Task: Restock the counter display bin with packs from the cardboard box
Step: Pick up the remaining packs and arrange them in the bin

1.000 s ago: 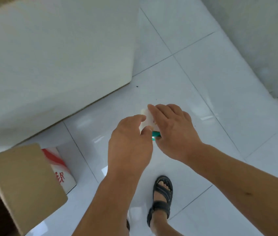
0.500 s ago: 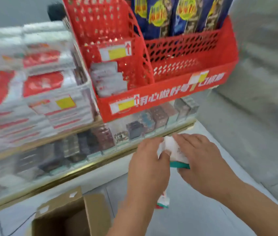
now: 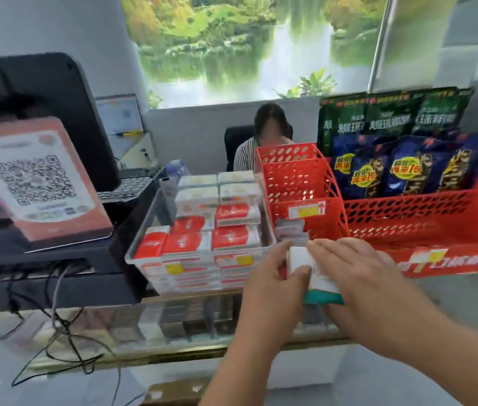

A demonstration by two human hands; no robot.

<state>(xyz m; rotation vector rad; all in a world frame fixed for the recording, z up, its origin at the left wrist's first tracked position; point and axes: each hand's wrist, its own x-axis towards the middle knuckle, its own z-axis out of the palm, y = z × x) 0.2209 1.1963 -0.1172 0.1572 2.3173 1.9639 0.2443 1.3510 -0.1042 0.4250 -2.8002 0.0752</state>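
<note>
Both hands have come up since 0.5 s ago, from below the counter's edge to the front of the bins, and the pack has come with them.

Fingers (image 3: 327, 248) of the right hand (image 3: 360, 288) curl over the pack's (image 3: 300, 257) right side, and the left hand (image 3: 272, 285) pinches its other side, thumb across the white face. So 2 hands grip 1 pack, white with a teal band along its lower end. It is held off the counter, just in front of the red display bin's (image 3: 407, 230) narrow left compartment, where a few small packs (image 3: 290, 231) stand under a yellow label.

Blue snack bags (image 3: 404, 171) fill the wider compartment on the right, with green ones behind them. Touching the red bin on its left is a clear bin (image 3: 155, 230) stacked with red and white cartons. Further left, a QR code stand (image 3: 35, 183) leans in front of a dark monitor (image 3: 41, 92), and cables trail over the glass counter (image 3: 132, 329). Below the hands, a corner of the cardboard box (image 3: 173, 391) shows on the floor. Behind the counter, a person (image 3: 264, 139) sits in a dark chair.
</note>
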